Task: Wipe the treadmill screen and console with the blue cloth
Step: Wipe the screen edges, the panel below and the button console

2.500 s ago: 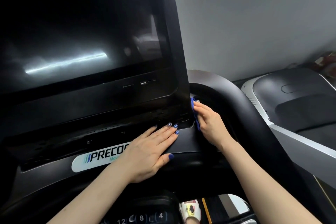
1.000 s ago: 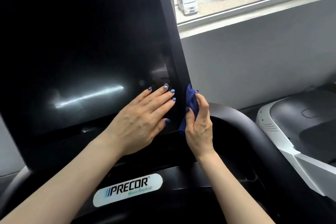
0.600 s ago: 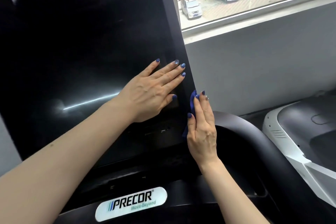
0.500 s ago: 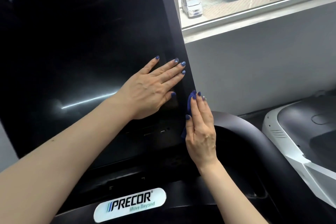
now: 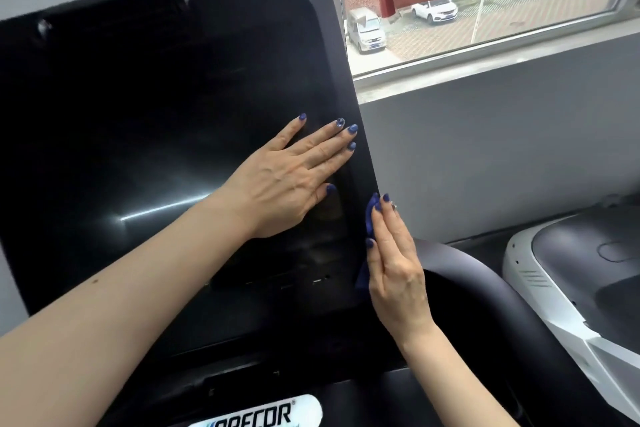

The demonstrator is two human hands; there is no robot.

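right hand [image 5: 391, 263] presses the blue cloth [image 5: 371, 215], now higher up the screen [image 5: 156, 132] edge; left hand [image 5: 291, 177] flat, steadying; wiping advances upward.

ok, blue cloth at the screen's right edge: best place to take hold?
Probably the loose lower tail of the blue cloth, hanging below the right hand. Come from below, on the screen side; the rest is hidden between hand and edge.
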